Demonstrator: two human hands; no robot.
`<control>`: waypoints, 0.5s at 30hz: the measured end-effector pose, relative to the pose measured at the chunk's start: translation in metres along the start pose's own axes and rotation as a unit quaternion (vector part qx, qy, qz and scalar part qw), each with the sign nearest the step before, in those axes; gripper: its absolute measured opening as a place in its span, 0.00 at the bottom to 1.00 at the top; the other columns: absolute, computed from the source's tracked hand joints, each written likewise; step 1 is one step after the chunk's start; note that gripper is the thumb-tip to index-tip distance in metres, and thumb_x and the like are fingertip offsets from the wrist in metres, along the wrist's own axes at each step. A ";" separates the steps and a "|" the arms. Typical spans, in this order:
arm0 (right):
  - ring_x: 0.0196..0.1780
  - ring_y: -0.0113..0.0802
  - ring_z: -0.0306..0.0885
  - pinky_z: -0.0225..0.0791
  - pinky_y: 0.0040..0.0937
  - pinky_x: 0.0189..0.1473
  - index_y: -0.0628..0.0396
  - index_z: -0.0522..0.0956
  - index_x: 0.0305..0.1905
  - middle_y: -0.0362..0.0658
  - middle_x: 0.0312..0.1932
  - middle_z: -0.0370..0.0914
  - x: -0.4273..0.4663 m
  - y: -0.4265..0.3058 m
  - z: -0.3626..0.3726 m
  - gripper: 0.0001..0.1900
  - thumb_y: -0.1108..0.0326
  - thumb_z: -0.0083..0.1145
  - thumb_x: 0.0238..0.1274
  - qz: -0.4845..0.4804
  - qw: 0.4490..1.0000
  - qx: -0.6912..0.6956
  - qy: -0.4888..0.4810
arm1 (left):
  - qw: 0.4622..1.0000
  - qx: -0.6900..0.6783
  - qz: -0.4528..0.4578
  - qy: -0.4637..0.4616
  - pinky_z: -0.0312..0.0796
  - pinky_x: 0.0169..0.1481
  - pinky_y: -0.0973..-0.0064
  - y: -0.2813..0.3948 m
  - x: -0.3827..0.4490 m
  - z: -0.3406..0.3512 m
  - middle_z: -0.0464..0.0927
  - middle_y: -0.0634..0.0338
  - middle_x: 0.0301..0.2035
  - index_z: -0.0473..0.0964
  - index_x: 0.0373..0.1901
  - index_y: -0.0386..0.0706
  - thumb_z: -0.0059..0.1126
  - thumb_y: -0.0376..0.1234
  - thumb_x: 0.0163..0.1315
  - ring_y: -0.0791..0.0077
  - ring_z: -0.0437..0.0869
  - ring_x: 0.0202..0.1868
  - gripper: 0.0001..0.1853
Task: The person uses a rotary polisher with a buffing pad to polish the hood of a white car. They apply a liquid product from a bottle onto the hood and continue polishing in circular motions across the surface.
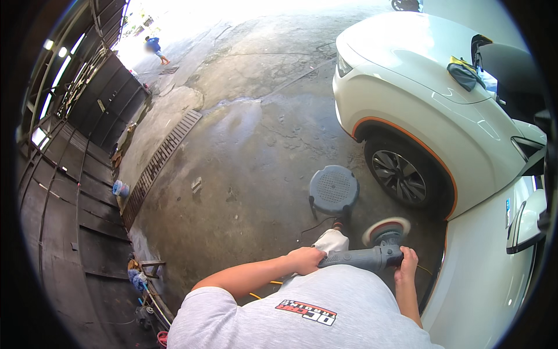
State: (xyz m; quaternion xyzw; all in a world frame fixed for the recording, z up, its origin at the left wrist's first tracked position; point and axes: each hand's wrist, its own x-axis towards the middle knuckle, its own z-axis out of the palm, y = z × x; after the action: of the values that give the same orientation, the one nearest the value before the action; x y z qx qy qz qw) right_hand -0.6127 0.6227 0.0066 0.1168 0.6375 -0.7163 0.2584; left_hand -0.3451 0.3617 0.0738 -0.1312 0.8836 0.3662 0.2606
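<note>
A grey car polisher (358, 258) lies across my front at waist height, its round buffing pad (386, 230) turned away from me and apart from the car. My left hand (307, 260) grips its rear end. Around the head end, near the pad, is my right hand (407, 263). A pale cloth (332, 241) shows just beyond my left hand; what holds it is hidden. To my right stands a white car (473, 279), with its front wheel (399, 176) and orange-trimmed wheel arch ahead of the polisher.
A grey plastic stool (334, 189) stands ahead. A dark and yellow cloth (465, 73) hangs over the car's fender, and its side mirror (526, 221) juts out. A slatted drain grate (159, 163) and a bucket (120, 188) line the left wall. A person (154, 47) is far off.
</note>
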 end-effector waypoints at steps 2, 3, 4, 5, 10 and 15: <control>0.28 0.23 0.70 0.62 0.31 0.26 0.45 0.72 0.26 0.31 0.25 0.70 0.002 -0.005 -0.001 0.13 0.69 0.67 0.61 0.000 1.000 -0.001 0.002 | 1.000 0.003 -0.020 0.008 0.80 0.55 0.45 -0.002 0.007 0.002 0.88 0.37 0.43 0.80 0.58 0.36 0.68 0.52 0.65 0.36 0.90 0.50 0.31; 0.27 0.22 0.69 0.62 0.31 0.26 0.45 0.72 0.26 0.30 0.25 0.69 0.004 -0.007 0.000 0.14 0.69 0.67 0.61 -0.004 1.000 0.001 0.006 | 1.000 0.005 -0.022 0.001 0.80 0.55 0.45 -0.003 0.012 0.003 0.88 0.37 0.44 0.80 0.59 0.36 0.68 0.52 0.64 0.36 0.90 0.50 0.32; 0.26 0.22 0.68 0.60 0.31 0.24 0.44 0.71 0.26 0.30 0.24 0.69 0.006 -0.008 0.001 0.14 0.69 0.67 0.62 -0.022 1.000 -0.012 0.015 | 1.000 0.013 -0.017 -0.002 0.80 0.55 0.44 -0.006 0.017 0.003 0.88 0.37 0.43 0.79 0.61 0.36 0.68 0.51 0.64 0.36 0.90 0.49 0.33; 0.25 0.22 0.67 0.59 0.31 0.23 0.44 0.71 0.26 0.30 0.24 0.69 0.009 -0.010 0.001 0.15 0.68 0.68 0.62 -0.008 1.000 -0.008 0.012 | 1.000 0.019 -0.007 -0.012 0.80 0.54 0.44 -0.008 0.022 0.003 0.88 0.37 0.42 0.78 0.63 0.37 0.68 0.51 0.63 0.35 0.90 0.49 0.34; 0.24 0.21 0.69 0.59 0.29 0.21 0.45 0.73 0.25 0.30 0.23 0.70 0.029 -0.017 0.014 0.15 0.67 0.71 0.61 0.019 1.000 -0.001 0.023 | 1.000 0.013 0.007 0.021 0.80 0.53 0.43 -0.025 0.044 0.001 0.87 0.36 0.41 0.79 0.62 0.36 0.65 0.49 0.65 0.34 0.89 0.47 0.31; 0.23 0.21 0.66 0.59 0.30 0.21 0.46 0.73 0.24 0.31 0.23 0.70 0.059 -0.037 0.036 0.15 0.67 0.71 0.61 0.042 0.998 -0.033 0.018 | 0.999 -0.022 0.018 0.018 0.79 0.53 0.43 -0.035 0.067 -0.017 0.87 0.35 0.41 0.79 0.61 0.36 0.64 0.49 0.66 0.34 0.89 0.47 0.30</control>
State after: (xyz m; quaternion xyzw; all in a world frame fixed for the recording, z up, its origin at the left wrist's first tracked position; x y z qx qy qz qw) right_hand -0.6758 0.5761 0.0147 0.1472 0.6599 -0.6813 0.2804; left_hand -0.3921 0.3224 0.0269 -0.1281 0.8821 0.3876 0.2349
